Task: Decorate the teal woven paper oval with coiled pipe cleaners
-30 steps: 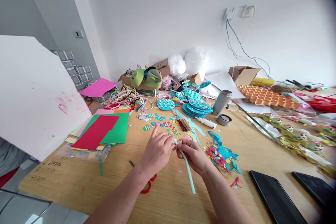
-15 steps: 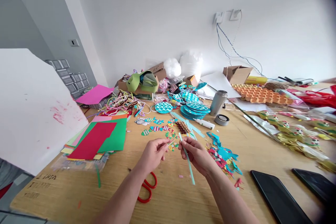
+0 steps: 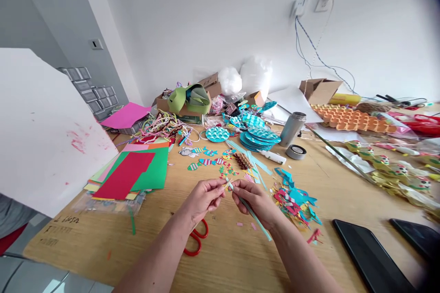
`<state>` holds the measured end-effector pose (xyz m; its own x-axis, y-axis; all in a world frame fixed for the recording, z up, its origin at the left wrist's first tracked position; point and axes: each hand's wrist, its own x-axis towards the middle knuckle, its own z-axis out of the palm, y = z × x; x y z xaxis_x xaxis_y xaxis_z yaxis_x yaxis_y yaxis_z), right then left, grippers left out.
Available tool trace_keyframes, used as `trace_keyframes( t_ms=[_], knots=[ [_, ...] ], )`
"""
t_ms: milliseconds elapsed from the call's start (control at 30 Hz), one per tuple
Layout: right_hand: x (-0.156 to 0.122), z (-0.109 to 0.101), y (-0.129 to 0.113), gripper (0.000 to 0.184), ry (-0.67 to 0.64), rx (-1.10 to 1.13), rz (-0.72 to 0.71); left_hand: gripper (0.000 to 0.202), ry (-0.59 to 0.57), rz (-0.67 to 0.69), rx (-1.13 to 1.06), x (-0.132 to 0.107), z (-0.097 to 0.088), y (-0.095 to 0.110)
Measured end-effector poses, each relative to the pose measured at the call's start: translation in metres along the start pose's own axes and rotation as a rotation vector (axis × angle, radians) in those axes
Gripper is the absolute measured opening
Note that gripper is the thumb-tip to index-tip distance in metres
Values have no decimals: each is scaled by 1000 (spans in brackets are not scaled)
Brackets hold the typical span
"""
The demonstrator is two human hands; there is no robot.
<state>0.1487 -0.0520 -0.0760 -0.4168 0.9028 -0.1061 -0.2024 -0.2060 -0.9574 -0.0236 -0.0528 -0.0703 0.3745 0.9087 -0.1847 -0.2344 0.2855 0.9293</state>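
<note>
Pinching a pale aqua paper strip near its upper end, the right hand appears at the low centre of the head view, the strip's free length slanting toward 5 o'clock. The left hand faces it, just beside, thumb and fingers closed on a small pale piece; whether that joins the strip, I cannot tell. Taking the meeting fingertips as the clock's centre, red-handled scissors lie on the wooden table at 7 o'clock, partly behind the left forearm. Striped paper fish sit between 10 and 11, a stack of blue plates at 1, a white glue bottle at 2, a heap of coloured paper scraps at 3, and a red paper sheet at 9.
</note>
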Motion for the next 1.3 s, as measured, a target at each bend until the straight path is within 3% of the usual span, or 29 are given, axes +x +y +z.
trace_keyframes(
  t_ms=[200, 333, 533, 800, 1300],
  knots=[
    [5, 0, 5, 39, 42, -99, -2, 43, 0, -14, -13, 1, -1, -5],
    [6, 0, 7, 36, 44, -137, -28, 43, 5, 7, -19, 2, -2, -6],
    [7, -1, 9, 34, 40, -129, -32, 40, -43, 50, -81, 2, 0, -3],
    [7, 1, 8, 37, 63, -122, -28, 37, 38, 54, -78, 0, 3, -2],
    [7, 0, 8, 38, 92, -93, -33, 43, 32, 99, -38, 3, 1, -8]
  ],
)
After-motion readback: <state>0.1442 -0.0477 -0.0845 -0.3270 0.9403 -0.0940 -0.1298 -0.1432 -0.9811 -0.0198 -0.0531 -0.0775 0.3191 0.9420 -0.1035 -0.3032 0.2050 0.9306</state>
